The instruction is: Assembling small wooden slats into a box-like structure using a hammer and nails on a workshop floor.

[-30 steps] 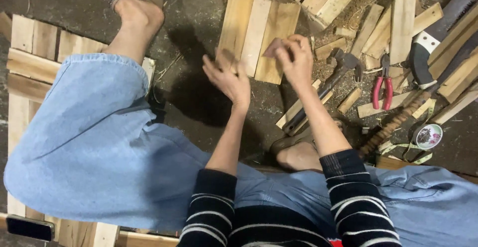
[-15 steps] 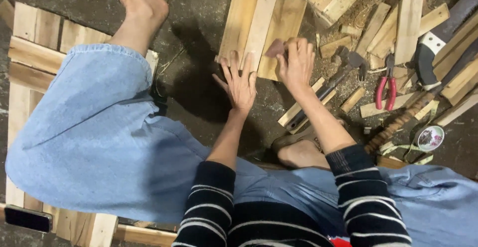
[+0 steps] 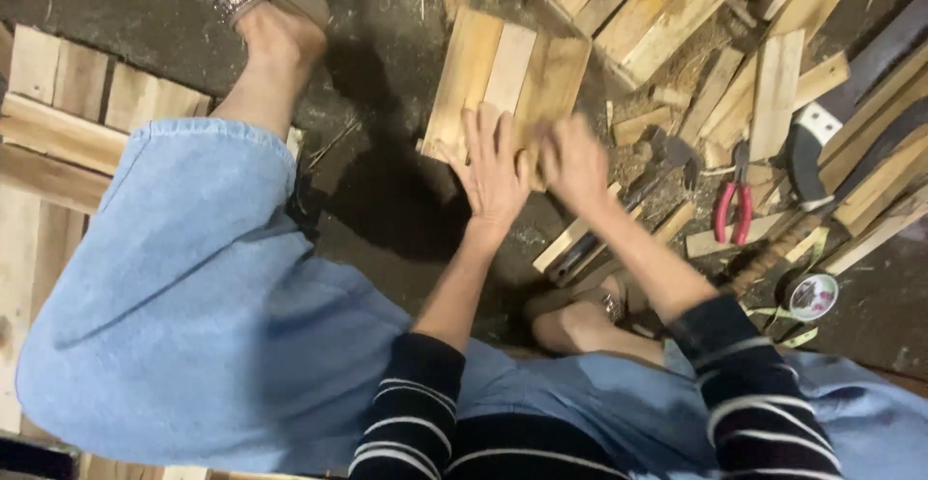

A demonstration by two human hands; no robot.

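Two hands on a small wooden panel

The wooden panel (image 3: pixel 507 79) lies on the floor (image 3: pixel 387 55); left hand (image 3: pixel 495 166) presses flat, fingers spread, on its near edge, while right hand (image 3: pixel 572 163) beside it is blurred, grip unclear.

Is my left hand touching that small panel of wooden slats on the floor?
Touching. The head view shows the left hand lying flat, fingers spread, on the wooden slat panel.

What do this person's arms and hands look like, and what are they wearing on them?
Both hands, the left hand and the right hand, are bare: no gloves, and no rings or watch that I can make out. The forearms are uncovered. Dark sleeves with thin pale stripes are pushed up toward the elbows on both arms.
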